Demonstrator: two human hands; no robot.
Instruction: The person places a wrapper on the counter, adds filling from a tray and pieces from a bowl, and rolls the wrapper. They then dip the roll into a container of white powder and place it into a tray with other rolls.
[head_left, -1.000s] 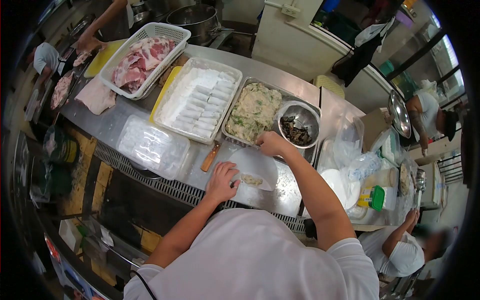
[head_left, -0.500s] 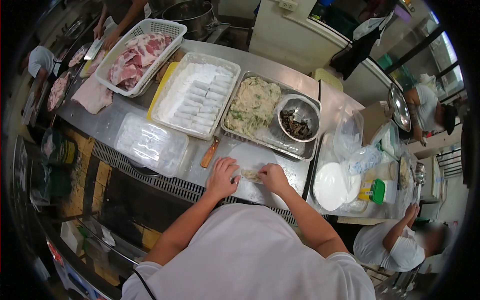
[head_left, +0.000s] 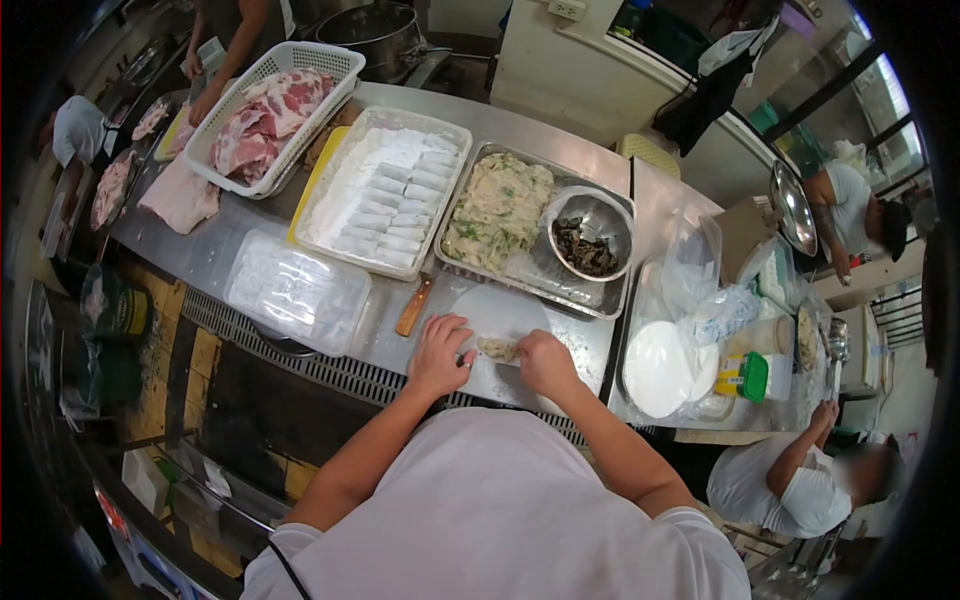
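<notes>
A thin, pale round wrapper (head_left: 508, 309) lies flat on the steel table, with a small strip of meat filling (head_left: 495, 348) near its front edge. My left hand (head_left: 439, 356) rests at the left of the filling, fingers apart and palm down. At the right end of the filling, my right hand (head_left: 548, 363) has its fingers curled together; what is between them is hidden. Beyond the wrapper stands a metal tray of meat mixture with green bits (head_left: 500, 205). A steel bowl (head_left: 628, 236) of dark pieces sits in that tray. A wooden-handled tool (head_left: 415, 304) lies beyond my left hand.
Rolled white pieces (head_left: 400, 205) lie in a white tub of powder (head_left: 335, 205). A clear lidded box (head_left: 297, 292) and a basket of raw meat (head_left: 275, 120) are leftward. White wrappers (head_left: 657, 370) and a green-lidded tub (head_left: 753, 376) stand rightward. Other people work around the table.
My right fingers remain curled at the filling's right end, slightly shifted. The view has moved a little. A co-worker's blade at the upper left has changed its angle.
</notes>
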